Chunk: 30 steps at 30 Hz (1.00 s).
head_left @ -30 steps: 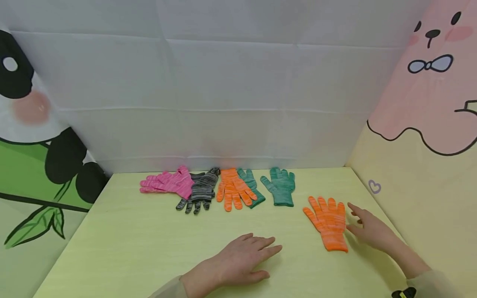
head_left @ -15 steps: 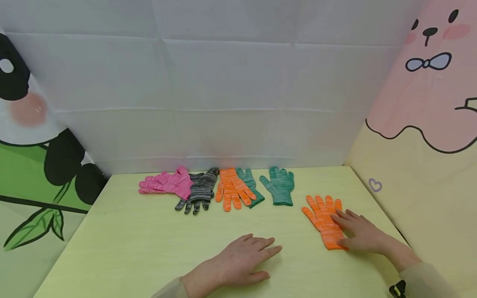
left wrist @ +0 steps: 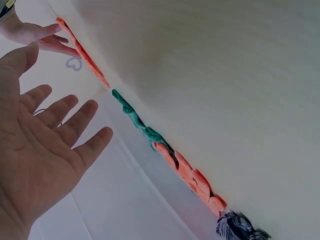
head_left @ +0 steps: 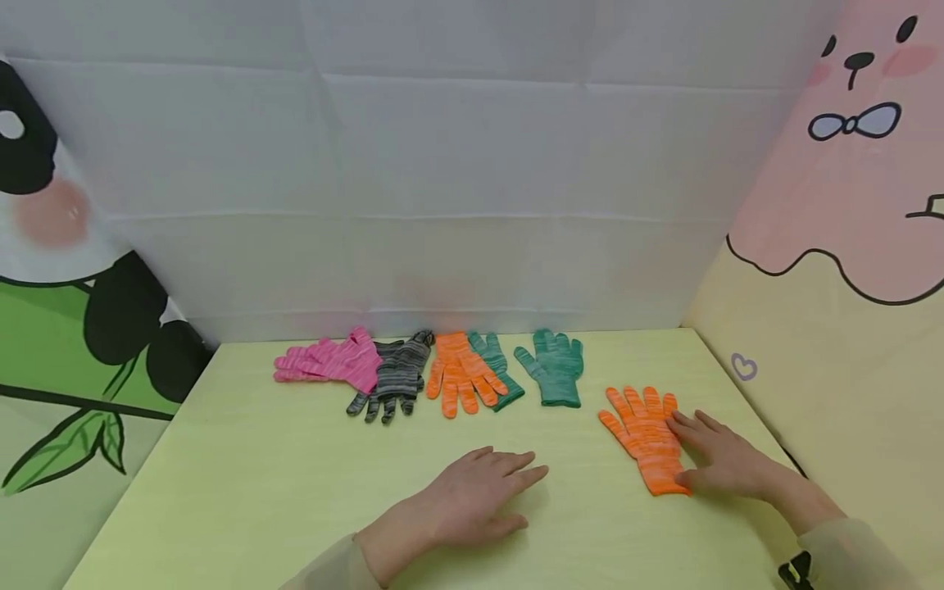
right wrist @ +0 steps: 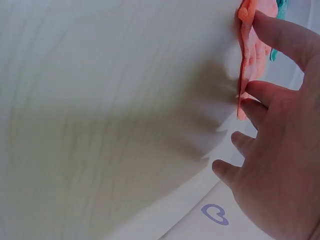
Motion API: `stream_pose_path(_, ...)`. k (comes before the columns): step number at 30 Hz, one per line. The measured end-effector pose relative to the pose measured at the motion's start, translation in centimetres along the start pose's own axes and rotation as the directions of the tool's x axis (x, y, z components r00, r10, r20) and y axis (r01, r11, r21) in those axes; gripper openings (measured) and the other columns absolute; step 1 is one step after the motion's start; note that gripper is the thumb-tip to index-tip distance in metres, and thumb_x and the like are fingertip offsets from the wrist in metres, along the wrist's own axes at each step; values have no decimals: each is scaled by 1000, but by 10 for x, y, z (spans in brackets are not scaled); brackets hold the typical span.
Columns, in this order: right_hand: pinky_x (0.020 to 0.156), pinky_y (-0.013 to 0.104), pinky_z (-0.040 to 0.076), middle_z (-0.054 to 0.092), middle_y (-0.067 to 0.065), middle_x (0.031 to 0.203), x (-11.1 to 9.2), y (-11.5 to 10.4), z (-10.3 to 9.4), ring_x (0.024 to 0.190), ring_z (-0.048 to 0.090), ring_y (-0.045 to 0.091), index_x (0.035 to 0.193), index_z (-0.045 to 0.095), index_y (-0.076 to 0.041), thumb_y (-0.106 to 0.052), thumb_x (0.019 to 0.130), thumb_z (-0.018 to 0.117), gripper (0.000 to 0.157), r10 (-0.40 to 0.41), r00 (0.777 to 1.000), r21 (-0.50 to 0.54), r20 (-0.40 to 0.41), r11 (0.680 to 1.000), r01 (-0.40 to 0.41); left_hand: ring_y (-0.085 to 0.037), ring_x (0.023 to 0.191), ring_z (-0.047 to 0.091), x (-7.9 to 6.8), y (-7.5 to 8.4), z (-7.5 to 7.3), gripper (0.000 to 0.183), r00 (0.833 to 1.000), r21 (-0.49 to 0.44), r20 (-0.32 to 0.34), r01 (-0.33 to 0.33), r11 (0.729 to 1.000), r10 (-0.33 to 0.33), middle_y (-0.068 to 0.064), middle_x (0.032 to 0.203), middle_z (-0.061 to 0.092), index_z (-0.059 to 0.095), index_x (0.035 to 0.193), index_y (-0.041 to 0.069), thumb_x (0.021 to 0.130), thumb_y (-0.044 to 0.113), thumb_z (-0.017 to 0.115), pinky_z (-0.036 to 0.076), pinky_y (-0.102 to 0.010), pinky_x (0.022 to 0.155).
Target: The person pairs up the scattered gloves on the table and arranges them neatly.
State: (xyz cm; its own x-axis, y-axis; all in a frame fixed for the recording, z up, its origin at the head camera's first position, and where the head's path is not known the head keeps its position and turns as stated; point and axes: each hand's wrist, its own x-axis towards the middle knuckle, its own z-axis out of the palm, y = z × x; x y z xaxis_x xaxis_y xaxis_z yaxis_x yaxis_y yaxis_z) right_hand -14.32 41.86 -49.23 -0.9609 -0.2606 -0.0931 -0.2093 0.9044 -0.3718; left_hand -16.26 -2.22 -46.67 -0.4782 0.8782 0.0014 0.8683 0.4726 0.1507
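An orange knit glove (head_left: 647, 442) lies flat at the right of the table, fingers pointing away and thumb to the left. My right hand (head_left: 726, 459) is at its right edge, with the thumb at the cuff and the fingertips along the side. In the right wrist view, the thumb and forefinger touch the orange glove (right wrist: 247, 55), while the other fingers are spread. My left hand (head_left: 479, 496) holds nothing and is over the front middle of the table, fingers extended. The left wrist view shows that hand (left wrist: 45, 145) palm on, fingers apart.
Along the back of the table (head_left: 295, 475) lie pink gloves (head_left: 332, 362), grey-black striped gloves (head_left: 401, 373), another orange glove (head_left: 459, 373) overlapping a green glove (head_left: 509, 392), and a separate green glove (head_left: 556, 369). A white sheet (head_left: 457, 164) hangs behind; a printed wall (head_left: 811, 360) borders the right.
My right hand has moved from beside the orange glove onto its right edge, then drawn slightly back to the right. My left hand has shifted a little away from the front edge.
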Motion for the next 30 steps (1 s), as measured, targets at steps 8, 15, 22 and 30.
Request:
stream_pose_path(8,106,78,22,36,20,161,-1,2,0,145,21,57,154,44,-4,-50,85,77,89,-6,1000,-13,10,1000,6,-24,146,40,6,-34,-20,66,990,-84,-45,127,988,-131,-4,161,40,36,161,23,103,46,58,33,-51,117)
stream_pose_path(15,109,76,19,37,21,160,0,1,-2,145,21,57,154,45,-3,-51,85,77,90,-19,1000,-34,13,999,19,-34,140,47,13,-69,-31,63,965,-93,-83,240,966,-248,-8,157,46,44,157,19,102,43,62,38,-55,113)
stream_pose_path(22,105,79,22,38,21,159,-1,-1,-8,145,21,57,153,46,-3,-51,84,78,90,-6,1000,-38,9,999,6,-35,139,48,18,-95,-33,61,934,-119,-91,335,934,-347,-9,156,48,45,156,15,103,38,63,42,-54,110)
stream_pose_path(30,105,79,25,39,18,159,-3,-4,-9,144,23,57,152,48,-4,-53,82,78,91,-4,1000,-51,28,999,5,-39,138,47,15,-121,-39,59,887,-192,-127,416,889,-443,-12,152,51,48,153,8,102,33,63,40,-56,111)
